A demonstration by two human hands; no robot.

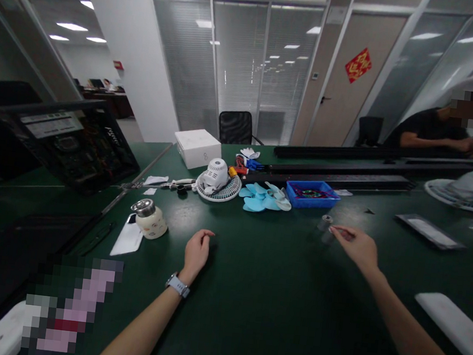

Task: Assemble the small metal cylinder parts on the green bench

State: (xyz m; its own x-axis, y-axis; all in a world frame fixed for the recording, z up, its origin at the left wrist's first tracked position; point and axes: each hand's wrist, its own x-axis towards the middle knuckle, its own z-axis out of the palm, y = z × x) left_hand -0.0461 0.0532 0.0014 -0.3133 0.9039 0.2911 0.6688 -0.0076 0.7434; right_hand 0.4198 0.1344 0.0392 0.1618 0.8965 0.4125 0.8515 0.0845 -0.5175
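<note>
Cylinder [326, 220], small and silvery grey, stands on the green bench [262, 323] just off my right fingertips, on their left and slightly farther from me. My right grip [359, 248] is narrow, thumb and fingers drawn together in a pinch; it is too blurred for me to tell whether they hold anything or touch the cylinder. My left grip [197, 253] is curled in over the bench, well apart from the right, and I cannot tell whether anything sits inside it. I wear 1 watch [178, 285], on my left wrist. To the left of that wrist is a cream jar [152, 224] with a metal top, and a white slab [126, 242] lies just beside it. Farther out, a white fan [216, 178] rests near a white box [199, 149], with pale blue blades [262, 197] to its right. Next along is a blue tray [311, 203] of wires [309, 193], between the blades and the cylinder. Long black rails [359, 181] lie behind the tray. To the right of my right grip is a flat packet [429, 231], and across the bench on that side sits 1 person [424, 127] in a black top.
</note>
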